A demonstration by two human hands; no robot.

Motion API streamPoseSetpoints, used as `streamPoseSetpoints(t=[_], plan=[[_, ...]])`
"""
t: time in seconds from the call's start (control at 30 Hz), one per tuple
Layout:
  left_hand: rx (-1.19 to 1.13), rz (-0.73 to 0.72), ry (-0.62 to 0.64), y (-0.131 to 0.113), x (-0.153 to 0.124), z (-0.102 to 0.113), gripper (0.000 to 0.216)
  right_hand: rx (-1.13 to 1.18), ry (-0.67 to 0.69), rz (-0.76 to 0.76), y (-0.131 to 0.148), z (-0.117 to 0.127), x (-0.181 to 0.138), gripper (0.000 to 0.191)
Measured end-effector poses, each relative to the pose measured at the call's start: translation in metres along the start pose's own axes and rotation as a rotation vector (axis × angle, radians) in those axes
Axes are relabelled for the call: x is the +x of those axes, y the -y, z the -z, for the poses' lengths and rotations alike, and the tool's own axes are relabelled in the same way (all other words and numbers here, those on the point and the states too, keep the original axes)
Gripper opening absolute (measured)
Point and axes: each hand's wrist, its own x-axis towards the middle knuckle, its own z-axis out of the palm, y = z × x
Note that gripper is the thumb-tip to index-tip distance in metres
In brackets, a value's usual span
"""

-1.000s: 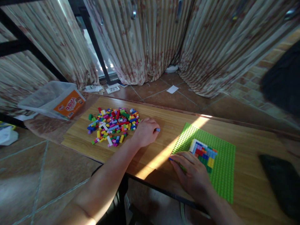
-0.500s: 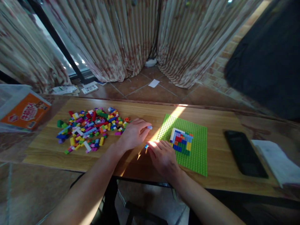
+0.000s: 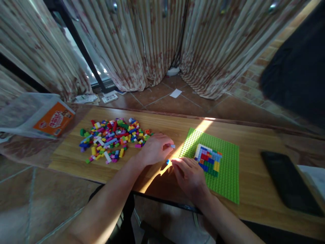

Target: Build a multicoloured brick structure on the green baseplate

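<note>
Between the thumb and fingers of my left hand (image 3: 156,149), a small pale lavender brick (image 3: 173,146) is pinched. This hand is over the table, right of the loose brick pile (image 3: 109,139). My right hand (image 3: 191,174) rests low by the left edge of a green baseplate (image 3: 228,162), its fingers stretched forward and slightly apart. Just left of its fingertips lies a small blue brick (image 3: 168,162) on the wood, seemingly not gripped. On the baseplate sits a flat block of joined bricks (image 3: 209,159) in white, red, blue, green, yellow and orange.
A clear plastic box (image 3: 22,112) with an orange label stands beyond the left end of the wooden table (image 3: 142,184). To the right lie a black phone-like slab (image 3: 289,183) and white paper (image 3: 313,178). Striped curtains (image 3: 122,51) hang behind; a sunlight strip crosses the tabletop.
The view has shifted, so everything sits further right in it. My right fingertips have drawn slightly away from the blue brick. My left hand still holds the pale brick.
</note>
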Motion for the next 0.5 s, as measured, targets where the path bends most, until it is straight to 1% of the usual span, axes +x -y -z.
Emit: streamPoseSetpoints(t=[0.07, 0.13, 0.2, 0.3, 0.37, 0.5], plan=[[0.096, -0.001, 0.006, 0.004, -0.001, 0.007, 0.007, 0.024, 0.008, 0.015, -0.002, 0.000, -0.001, 0.016], [0.155, 0.011, 0.001, 0.011, -0.002, 0.020, 0.014, 0.042, 0.013, 0.028, -0.003, 0.001, -0.001, 0.016], [0.182, 0.045, -0.021, 0.021, -0.004, 0.036, 0.022, 0.056, 0.012, 0.031, -0.003, 0.003, 0.000, 0.016], [0.205, 0.099, -0.030, 0.034, -0.009, 0.054, 0.025, 0.065, -0.006, 0.047, -0.003, 0.007, 0.000, 0.015], [0.227, 0.098, -0.009, 0.037, -0.012, 0.056, 0.023, 0.061, -0.012, 0.068, -0.004, 0.009, -0.001, 0.013], [0.291, 0.091, 0.044, 0.038, -0.012, 0.045, 0.018, 0.065, -0.006, 0.100, -0.005, 0.009, -0.002, 0.013]])
